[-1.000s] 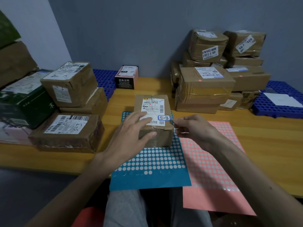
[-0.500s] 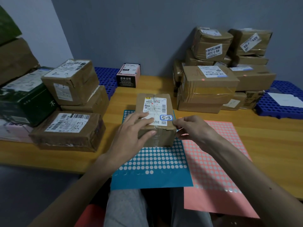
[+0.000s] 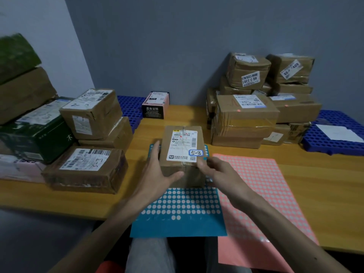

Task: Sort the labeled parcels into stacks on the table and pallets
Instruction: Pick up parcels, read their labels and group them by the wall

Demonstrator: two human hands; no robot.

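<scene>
A small brown parcel [image 3: 182, 146] with a white shipping label and a blue-edged sticker reading "5-3" [image 3: 195, 152] stands on a blue dotted sheet [image 3: 177, 209] in the middle of the wooden table [image 3: 315, 184]. My left hand [image 3: 157, 170] grips the parcel's left side, with the thumb across its front face. At the front right corner of the parcel my right hand [image 3: 216, 170] holds it, fingers curled round that corner.
Stacked parcels stand at the left, one marked "3-3" [image 3: 86, 168] at the front and a dark green box [image 3: 33, 134] behind. Several brown parcels [image 3: 246, 119] pile at the back right. Blue pallets [image 3: 332, 138] flank the table. A pink dotted sheet [image 3: 262, 203] lies at the right.
My left hand has slid off the parcel's top down to its left side. My right hand has closed in on the front right corner. The parcel stays put.
</scene>
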